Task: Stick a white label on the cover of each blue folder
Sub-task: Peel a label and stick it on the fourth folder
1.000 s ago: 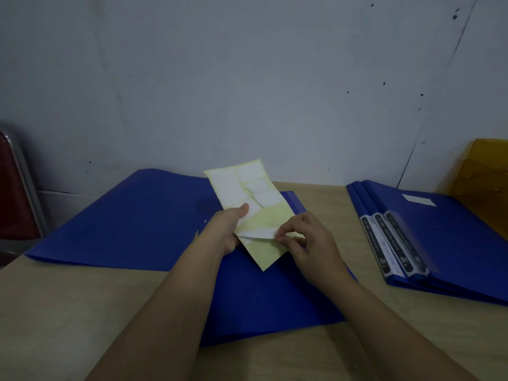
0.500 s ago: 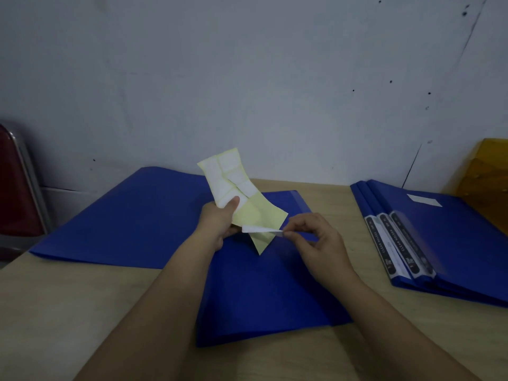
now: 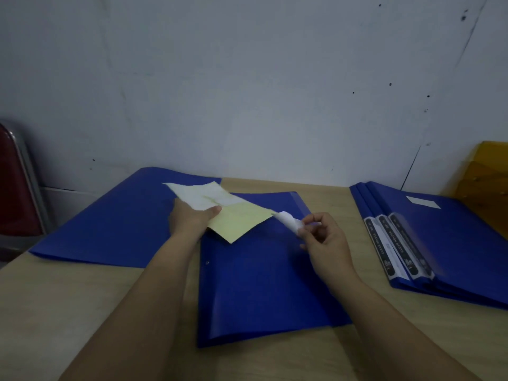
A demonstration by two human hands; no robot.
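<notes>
1. i see the left hand (image 3: 191, 220) over the middle of the table (image 3: 68, 298), thumb on top of the label sheet (image 3: 220, 213) and fingers curled under it, gripping its left part.
2. the sheet is held just above the desk, tilted, its far left end pale with white labels on it, its near right part bare yellow backing.
3. the right hand (image 3: 324, 243) sits just right of the sheet, thumb and forefinger pinched together on one white label (image 3: 288, 222).
4. that label is curled, and its far tip is at the right corner of the sheet; i cannot tell whether it is fully free of the backing.
5. the other fingers of the right hand are loosely curled below the pinch.
6. right under both hands lies a closed blue folder (image 3: 261, 284), flat on the desk, its cover plain blue.
7. to the left, an opened-out blue folder (image 3: 110, 221) is spread flat, its near right edge tucked under the middle one, its far edge touching the wall (image 3: 247, 78).
8. on the right, well apart from the hands, i see a pile of blue folders (image 3: 453, 243), spines toward the middle, with printed strips on them.
9. the top one of the pile carries a stuck label (image 3: 422, 202) near its far edge.
10. far right there is a yellow thing (image 3: 489, 171) against the wall; far left, a red chair back (image 3: 13, 182) with a metal frame.
</notes>
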